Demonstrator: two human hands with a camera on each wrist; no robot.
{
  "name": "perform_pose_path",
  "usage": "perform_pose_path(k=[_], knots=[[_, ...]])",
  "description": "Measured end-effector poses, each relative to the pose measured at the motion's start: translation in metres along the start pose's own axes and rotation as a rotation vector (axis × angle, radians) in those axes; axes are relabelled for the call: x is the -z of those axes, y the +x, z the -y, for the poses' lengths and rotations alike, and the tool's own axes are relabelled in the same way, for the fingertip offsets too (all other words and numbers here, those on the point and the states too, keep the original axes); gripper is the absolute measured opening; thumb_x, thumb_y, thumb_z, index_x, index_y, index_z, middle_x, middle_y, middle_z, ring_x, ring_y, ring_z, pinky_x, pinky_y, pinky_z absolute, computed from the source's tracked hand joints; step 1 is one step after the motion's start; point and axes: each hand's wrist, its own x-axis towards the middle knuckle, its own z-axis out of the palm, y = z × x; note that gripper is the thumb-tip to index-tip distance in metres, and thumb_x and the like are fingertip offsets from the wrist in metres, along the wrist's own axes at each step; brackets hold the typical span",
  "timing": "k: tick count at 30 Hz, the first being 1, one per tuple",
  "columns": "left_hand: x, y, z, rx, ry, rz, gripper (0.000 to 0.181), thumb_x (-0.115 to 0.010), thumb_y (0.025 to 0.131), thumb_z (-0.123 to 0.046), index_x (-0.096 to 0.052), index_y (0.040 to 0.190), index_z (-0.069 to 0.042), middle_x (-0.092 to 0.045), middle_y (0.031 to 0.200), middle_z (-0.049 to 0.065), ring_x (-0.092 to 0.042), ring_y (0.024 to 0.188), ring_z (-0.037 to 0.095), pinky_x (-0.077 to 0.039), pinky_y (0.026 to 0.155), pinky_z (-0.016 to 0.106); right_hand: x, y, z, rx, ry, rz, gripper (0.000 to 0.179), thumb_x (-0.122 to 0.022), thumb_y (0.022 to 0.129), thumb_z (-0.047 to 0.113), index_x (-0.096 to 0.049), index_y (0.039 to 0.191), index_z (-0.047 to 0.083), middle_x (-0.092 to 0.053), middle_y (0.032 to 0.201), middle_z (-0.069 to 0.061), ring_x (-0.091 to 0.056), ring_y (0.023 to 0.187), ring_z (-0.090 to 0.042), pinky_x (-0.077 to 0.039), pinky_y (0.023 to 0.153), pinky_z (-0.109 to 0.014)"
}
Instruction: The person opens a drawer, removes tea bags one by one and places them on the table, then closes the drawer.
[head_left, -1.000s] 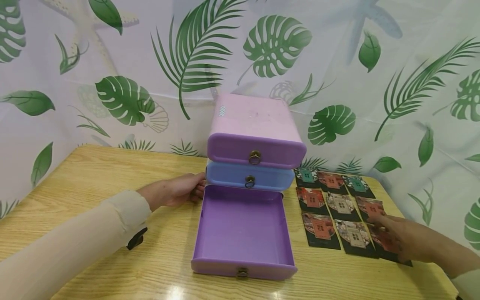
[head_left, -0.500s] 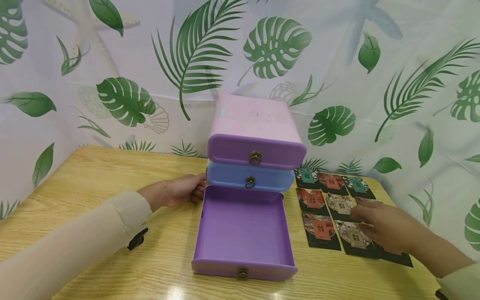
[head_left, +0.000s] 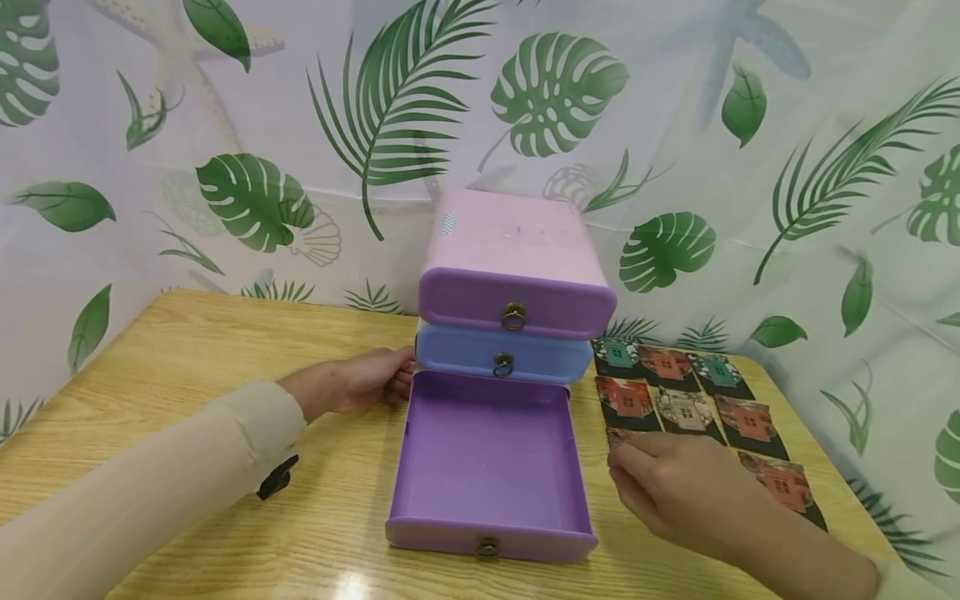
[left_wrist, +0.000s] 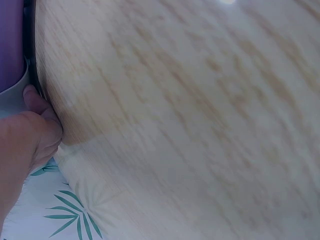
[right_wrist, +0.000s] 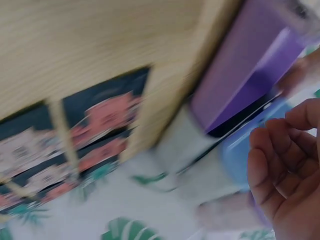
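Observation:
A small drawer cabinet point(head_left: 517, 229), pink on top, stands mid-table with a purple top drawer point(head_left: 480, 296) and a blue middle drawer point(head_left: 461, 350), both pushed in. Its purple bottom drawer point(head_left: 491, 467) is pulled far out, bare floor showing. My left hand point(head_left: 352, 383) touches the cabinet's left side; in the left wrist view its thumb point(left_wrist: 35, 100) lies along the cabinet edge. Over the front row of square printed cards point(head_left: 686, 410) hovers my right hand point(head_left: 675, 492), covering some of them. In the right wrist view its fingers point(right_wrist: 257, 170) are loosely curled around nothing.
Cards lie in rows right of the cabinet, such as the red one point(head_left: 783, 483) at the front right. A leaf-print cloth point(head_left: 277, 100) hangs behind the wooden table point(head_left: 225, 333). A dark band point(head_left: 277, 477) sits at my left wrist.
My right hand has moved left from the front-right card, across the front row, toward the drawer. The front-right card shows again. My left hand and the cabinet stay put.

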Motion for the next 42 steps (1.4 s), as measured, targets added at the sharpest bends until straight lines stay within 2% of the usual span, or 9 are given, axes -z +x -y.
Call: perform_pose_path(k=[6, 13, 18, 22, 25, 30, 35, 38, 42], knots=[[0.000, -0.001, 0.000, -0.005, -0.004, 0.002, 0.043, -0.032, 0.108, -0.035, -0.053, 0.077, -0.014, -0.052, 0.072, -0.006, -0.055, 0.076, 0.010, -0.042, 0.076, 0.025, 0.001, 0.013, 0.032, 0.047, 0.082, -0.004, 0.044, -0.032, 0.105, 0.034, -0.068, 0.085, 0.018, -0.061, 0.071, 0.012, -0.050, 0.059, 0.004, -0.042, 0.051, -0.013], [0.001, -0.001, 0.002, -0.003, 0.002, 0.005, 0.043, -0.032, 0.108, -0.036, -0.055, 0.080, -0.013, -0.052, 0.074, -0.005, -0.055, 0.079, 0.011, -0.042, 0.078, 0.025, -0.005, 0.023, 0.054, 0.160, 0.175, -0.028, 0.038, -0.038, 0.105, 0.029, -0.065, 0.082, 0.018, -0.057, 0.067, 0.013, -0.049, 0.058, 0.004, -0.041, 0.053, -0.010], [0.000, 0.000, 0.002, 0.002, -0.001, -0.003, 0.042, -0.032, 0.108, -0.035, -0.056, 0.082, -0.012, -0.054, 0.075, -0.005, -0.056, 0.079, 0.011, -0.043, 0.079, 0.025, -0.014, 0.026, 0.068, 0.210, 0.217, -0.026, 0.034, -0.041, 0.105, 0.027, -0.063, 0.080, 0.021, -0.048, 0.063, 0.016, -0.037, 0.055, 0.007, -0.031, 0.052, -0.005], [0.000, 0.001, 0.002, 0.001, -0.004, -0.004, 0.040, -0.032, 0.107, -0.033, -0.053, 0.078, -0.014, -0.051, 0.073, -0.006, -0.054, 0.078, 0.010, -0.042, 0.078, 0.025, -0.020, 0.025, 0.078, 0.236, 0.217, 0.064, 0.012, -0.064, 0.097, 0.026, -0.066, 0.087, 0.020, -0.050, 0.065, 0.017, -0.036, 0.057, 0.009, -0.030, 0.053, -0.003], [-0.001, 0.001, 0.002, -0.002, -0.005, -0.004, 0.039, -0.032, 0.106, -0.031, -0.051, 0.076, -0.015, -0.049, 0.072, -0.006, -0.053, 0.077, 0.010, -0.042, 0.078, 0.026, -0.025, 0.024, 0.084, 0.265, 0.195, 0.172, 0.017, -0.072, 0.092, 0.033, -0.070, 0.098, 0.018, -0.060, 0.073, 0.014, -0.046, 0.062, 0.009, -0.036, 0.054, -0.005], [-0.002, 0.000, 0.002, -0.007, -0.005, -0.010, 0.039, -0.032, 0.106, -0.030, -0.051, 0.075, -0.015, -0.049, 0.071, -0.006, -0.053, 0.076, 0.010, -0.042, 0.077, 0.026, -0.037, 0.022, 0.090, 0.231, 0.215, 0.368, 0.037, -0.055, 0.101, 0.045, -0.069, 0.119, 0.016, -0.069, 0.089, 0.010, -0.058, 0.074, 0.006, -0.042, 0.060, -0.009], [-0.003, -0.001, 0.002, -0.009, 0.000, -0.010, 0.040, -0.033, 0.107, -0.032, -0.052, 0.076, -0.015, -0.050, 0.072, -0.006, -0.054, 0.077, 0.010, -0.042, 0.078, 0.025, -0.047, 0.019, 0.093, 0.160, 0.190, 0.537, 0.053, -0.046, 0.102, 0.056, -0.064, 0.132, 0.017, -0.070, 0.097, 0.008, -0.061, 0.079, 0.002, -0.044, 0.060, -0.013], [-0.003, -0.001, 0.001, -0.008, 0.001, -0.008, 0.041, -0.032, 0.107, -0.032, -0.052, 0.076, -0.015, -0.050, 0.072, -0.006, -0.054, 0.077, 0.010, -0.042, 0.077, 0.025, -0.051, 0.019, 0.094, 0.128, 0.194, 0.582, 0.057, -0.042, 0.101, 0.059, -0.062, 0.132, 0.016, -0.069, 0.099, 0.007, -0.061, 0.079, 0.002, -0.043, 0.059, -0.013], [-0.003, -0.001, 0.002, -0.008, 0.002, -0.010, 0.041, -0.032, 0.107, -0.032, -0.052, 0.075, -0.015, -0.050, 0.072, -0.006, -0.054, 0.077, 0.010, -0.042, 0.077, 0.025, -0.053, 0.021, 0.097, 0.119, 0.201, 0.553, 0.055, -0.040, 0.102, 0.059, -0.063, 0.125, 0.015, -0.066, 0.092, 0.009, -0.055, 0.073, 0.005, -0.038, 0.056, -0.011]])
